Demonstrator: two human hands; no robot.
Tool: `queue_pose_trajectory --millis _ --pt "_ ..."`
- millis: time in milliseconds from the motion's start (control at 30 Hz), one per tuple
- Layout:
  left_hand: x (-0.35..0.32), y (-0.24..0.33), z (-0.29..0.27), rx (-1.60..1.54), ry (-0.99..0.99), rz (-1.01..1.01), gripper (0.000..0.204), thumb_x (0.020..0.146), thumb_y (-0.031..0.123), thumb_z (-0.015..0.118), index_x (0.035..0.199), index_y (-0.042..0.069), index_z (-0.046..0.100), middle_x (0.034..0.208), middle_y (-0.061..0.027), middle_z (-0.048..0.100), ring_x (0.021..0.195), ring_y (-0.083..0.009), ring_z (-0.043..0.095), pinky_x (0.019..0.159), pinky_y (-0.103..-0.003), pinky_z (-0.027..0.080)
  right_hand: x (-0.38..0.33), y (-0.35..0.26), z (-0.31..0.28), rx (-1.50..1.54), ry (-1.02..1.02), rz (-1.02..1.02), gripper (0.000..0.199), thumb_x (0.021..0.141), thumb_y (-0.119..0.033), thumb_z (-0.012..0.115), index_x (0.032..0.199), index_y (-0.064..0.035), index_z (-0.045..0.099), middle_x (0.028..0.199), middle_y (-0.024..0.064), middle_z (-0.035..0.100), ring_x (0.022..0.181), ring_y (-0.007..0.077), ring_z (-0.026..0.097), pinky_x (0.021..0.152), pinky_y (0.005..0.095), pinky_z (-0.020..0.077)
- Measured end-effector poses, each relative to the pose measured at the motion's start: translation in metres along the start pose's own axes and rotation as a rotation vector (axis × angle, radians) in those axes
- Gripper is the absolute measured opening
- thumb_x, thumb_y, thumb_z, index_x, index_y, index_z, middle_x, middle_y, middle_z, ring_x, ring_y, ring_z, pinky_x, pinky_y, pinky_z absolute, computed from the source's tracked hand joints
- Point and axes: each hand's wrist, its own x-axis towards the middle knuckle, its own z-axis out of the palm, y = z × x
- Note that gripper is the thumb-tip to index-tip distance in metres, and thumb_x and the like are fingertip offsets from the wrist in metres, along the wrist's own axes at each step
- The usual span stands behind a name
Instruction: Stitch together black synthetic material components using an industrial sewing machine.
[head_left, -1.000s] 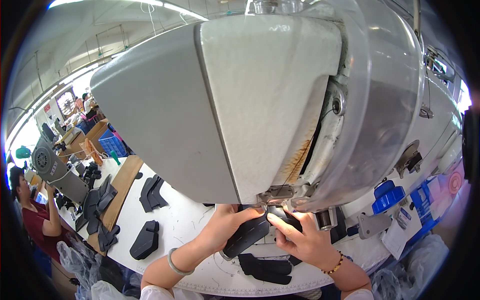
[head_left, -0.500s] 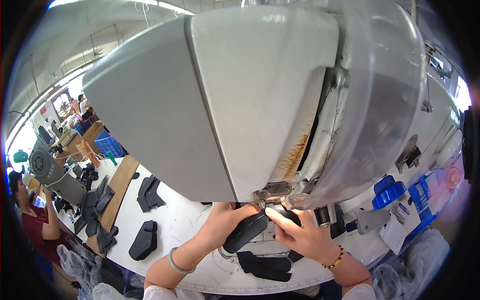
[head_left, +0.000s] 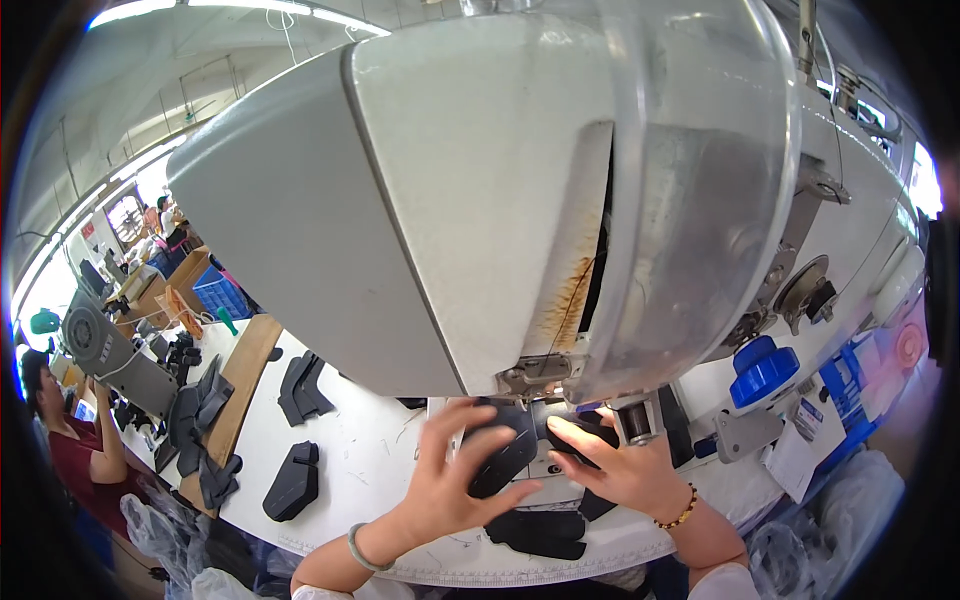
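Large grey-white industrial sewing machine head filling most of the view, rust-stained along its front seam. Beneath it, at the needle area, a dark grey moulded fabric piece lying flat on the white counter, pressed under the metal presser foot.

Left hand spread wide, fingers fanned over the left end of the dark piece, palm down, pinning rather than gripping. Right hand flat and open too, fingertips on the right part of the same piece just beside the silver cylindrical post; beaded bracelet at that wrist, pale green bangle on the left wrist.

Judging by this: piece already placed and aligned under the foot, both hands guiding, so stitching likely in progress or about to begin; no finished seam visible, too dark and small to tell. Another black cut piece waiting near the counter's front edge, between the forearms. More dark shaped parts and resting well apart to the left, seemingly still to be sewn or already done, cannot tell which. Farther left, a person in a dark red shirt at another station.
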Motion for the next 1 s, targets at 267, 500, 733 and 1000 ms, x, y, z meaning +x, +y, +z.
queue_pose_trajectory --millis 267,500,733,1000 --pt "0.001 -0.005 0.007 0.034 -0.122 0.12 0.04 0.069 0.008 0.067 0.108 0.006 0.061 0.116 -0.0097 0.056 0.111 -0.0325 0.052 0.097 -0.05 0.041 0.003 -0.003 -0.003 -0.04 0.042 -0.063 0.033 0.072 -0.024 0.076 0.103 -0.0163 0.066 0.102 0.0005 0.061 0.08 0.0169 0.062 0.068 0.0299 0.0481" --pt "0.005 -0.004 0.005 -0.037 -0.1 0.103 0.041 0.064 0.003 0.068 0.105 0.007 0.063 0.115 -0.0095 0.057 0.107 -0.0334 0.054 0.09 -0.042 0.047 0.0 -0.005 -0.001 -0.043 0.051 -0.039 0.03 0.073 -0.023 0.075 0.102 -0.0159 0.066 0.099 0.0008 0.063 0.079 0.0166 0.062 0.069 0.0311 0.0488" --pt "0.007 -0.002 0.0 -0.002 -0.118 0.144 0.04 0.066 0.005 0.067 0.105 0.006 0.063 0.113 -0.0085 0.058 0.104 -0.0297 0.057 0.074 -0.036 0.049 0.002 -0.005 -0.006 -0.12 0.058 -0.117 0.028 0.075 -0.024 0.073 0.102 -0.017 0.067 0.097 0.0007 0.063 0.083 0.0179 0.063 0.076 0.0341 0.0496" --pt "0.01 -0.013 0.003 -0.052 -0.089 0.115 0.043 0.063 0.002 0.066 0.106 0.007 0.064 0.109 -0.007 0.06 0.088 -0.0231 0.059 0.069 -0.032 0.046 -0.016 0.014 0.015 0.025 -0.108 -0.087 0.034 0.078 -0.019 0.072 0.108 -0.0099 0.063 0.094 0.0041 0.063 0.087 0.0197 0.063 0.076 0.0314 0.0502"
